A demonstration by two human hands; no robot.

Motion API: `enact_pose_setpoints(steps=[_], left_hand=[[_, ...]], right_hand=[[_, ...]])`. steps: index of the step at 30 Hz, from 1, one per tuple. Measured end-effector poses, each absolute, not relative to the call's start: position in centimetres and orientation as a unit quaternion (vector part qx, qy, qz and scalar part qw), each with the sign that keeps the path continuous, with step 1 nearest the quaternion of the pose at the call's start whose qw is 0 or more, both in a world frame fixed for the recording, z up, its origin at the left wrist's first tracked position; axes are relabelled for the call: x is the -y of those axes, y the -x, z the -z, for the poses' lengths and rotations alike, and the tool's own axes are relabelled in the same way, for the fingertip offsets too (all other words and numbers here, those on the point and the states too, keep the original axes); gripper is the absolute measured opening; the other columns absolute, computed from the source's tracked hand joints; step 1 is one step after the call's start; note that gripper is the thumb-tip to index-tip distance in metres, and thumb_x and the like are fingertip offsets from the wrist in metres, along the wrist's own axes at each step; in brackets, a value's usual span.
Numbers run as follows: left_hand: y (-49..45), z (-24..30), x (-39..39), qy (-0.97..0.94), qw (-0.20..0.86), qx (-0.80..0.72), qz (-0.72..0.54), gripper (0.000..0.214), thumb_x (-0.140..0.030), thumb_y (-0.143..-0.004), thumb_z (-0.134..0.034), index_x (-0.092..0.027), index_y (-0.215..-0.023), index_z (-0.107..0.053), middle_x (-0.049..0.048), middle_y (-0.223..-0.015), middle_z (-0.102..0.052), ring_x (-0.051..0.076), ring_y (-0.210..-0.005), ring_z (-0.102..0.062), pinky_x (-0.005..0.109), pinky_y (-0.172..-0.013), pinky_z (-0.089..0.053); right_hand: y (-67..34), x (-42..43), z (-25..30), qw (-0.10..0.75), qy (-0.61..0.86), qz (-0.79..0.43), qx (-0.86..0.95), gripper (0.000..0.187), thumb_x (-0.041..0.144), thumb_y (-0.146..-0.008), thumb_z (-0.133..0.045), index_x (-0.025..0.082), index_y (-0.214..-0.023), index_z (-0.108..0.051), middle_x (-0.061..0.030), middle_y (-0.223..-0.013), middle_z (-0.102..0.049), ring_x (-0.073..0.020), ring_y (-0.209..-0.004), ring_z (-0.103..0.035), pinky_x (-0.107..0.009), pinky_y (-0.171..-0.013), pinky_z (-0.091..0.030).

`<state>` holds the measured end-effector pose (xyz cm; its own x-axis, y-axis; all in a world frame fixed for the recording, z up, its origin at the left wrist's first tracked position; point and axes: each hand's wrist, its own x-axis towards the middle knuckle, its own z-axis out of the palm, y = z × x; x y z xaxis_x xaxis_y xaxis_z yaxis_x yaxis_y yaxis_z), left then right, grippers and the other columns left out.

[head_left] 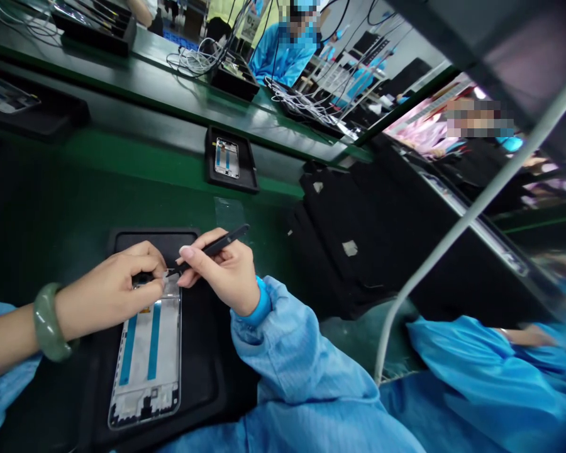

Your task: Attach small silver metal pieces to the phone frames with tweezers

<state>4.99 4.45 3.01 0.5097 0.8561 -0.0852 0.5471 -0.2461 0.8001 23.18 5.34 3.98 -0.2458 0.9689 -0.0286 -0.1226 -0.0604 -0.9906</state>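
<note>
A silver phone frame [141, 352] with two blue adhesive strips lies in a black foam tray [202, 377] in front of me. My right hand [224, 267] is closed around slim black tweezers [226, 239], whose tip points down at the top end of the frame. Close against that tip, my left hand [117, 283] pinches thumb and forefinger together over the frame's upper edge. Whatever lies between those fingertips is too small and covered to name. The left hand hides the upper left part of the frame.
Another phone frame [227, 157] rests in a small black tray beyond my hands, and one more [9, 94] at far left. Black foam trays [349, 233] are stacked to the right. A grey cable [434, 251] crosses the right side, near a co-worker's blue sleeve [462, 352].
</note>
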Motion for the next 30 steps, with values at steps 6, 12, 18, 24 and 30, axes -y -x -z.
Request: enact_pose_setpoints(steps=[6, 12, 18, 24, 30], left_hand=[[-1.4, -1.9, -3.6, -0.836, 0.285, -0.447, -0.144, 0.030, -0.051, -0.083, -0.050, -0.026, -0.099, -0.058, 0.0042, -0.116, -0.057, 0.023, -0.108, -0.054, 0.037, -0.090, -0.047], [0.5, 0.9, -2.2, -0.882, 0.196, -0.394, -0.166, 0.036, -0.045, -0.081, -0.057, -0.027, -0.112, -0.055, 0.0041, -0.131, -0.052, 0.025, -0.129, -0.041, 0.050, -0.113, -0.026], [0.2, 1.2, -2.1, -0.880, 0.204, -0.392, -0.172, 0.037, -0.043, -0.081, -0.058, -0.026, -0.114, -0.056, 0.0037, -0.128, -0.054, 0.025, -0.127, -0.044, 0.051, -0.114, -0.023], [0.1, 1.1, -2.2, -0.885, 0.197, -0.388, -0.167, 0.037, -0.043, -0.082, -0.057, -0.026, -0.115, -0.055, 0.0039, -0.128, -0.053, 0.024, -0.127, -0.043, 0.049, -0.115, -0.022], [0.2, 1.1, -2.1, -0.893, 0.182, -0.381, -0.160, 0.037, -0.043, -0.083, -0.056, -0.024, -0.115, -0.053, 0.0055, -0.127, -0.052, 0.023, -0.128, -0.041, 0.050, -0.114, -0.022]], right_hand=[[-22.6, -5.8, -2.6, 0.462, 0.455, -0.633, 0.422, 0.032, 0.042, -0.070, -0.072, 0.017, -0.073, -0.054, 0.0012, -0.065, -0.068, -0.0116, -0.047, -0.066, -0.018, -0.042, -0.055], [-20.6, -6.0, -0.6, 0.429, 0.478, -0.652, 0.404, 0.034, 0.043, -0.067, -0.073, 0.016, -0.071, -0.053, 0.0025, -0.061, -0.065, -0.0124, -0.048, -0.066, -0.018, -0.045, -0.056], [-20.4, -5.9, -0.2, 0.402, 0.504, -0.622, 0.444, 0.031, 0.042, -0.071, -0.070, 0.017, -0.072, -0.053, 0.0045, -0.054, -0.061, -0.0129, -0.047, -0.067, -0.018, -0.044, -0.055], [-20.6, -5.8, -0.2, 0.398, 0.511, -0.608, 0.459, 0.030, 0.042, -0.073, -0.069, 0.017, -0.072, -0.052, 0.0046, -0.055, -0.062, -0.0130, -0.047, -0.067, -0.017, -0.042, -0.054], [-20.6, -5.8, -0.1, 0.393, 0.515, -0.602, 0.467, 0.029, 0.042, -0.074, -0.068, 0.018, -0.072, -0.052, 0.0049, -0.053, -0.061, -0.0135, -0.048, -0.067, -0.018, -0.042, -0.053]])
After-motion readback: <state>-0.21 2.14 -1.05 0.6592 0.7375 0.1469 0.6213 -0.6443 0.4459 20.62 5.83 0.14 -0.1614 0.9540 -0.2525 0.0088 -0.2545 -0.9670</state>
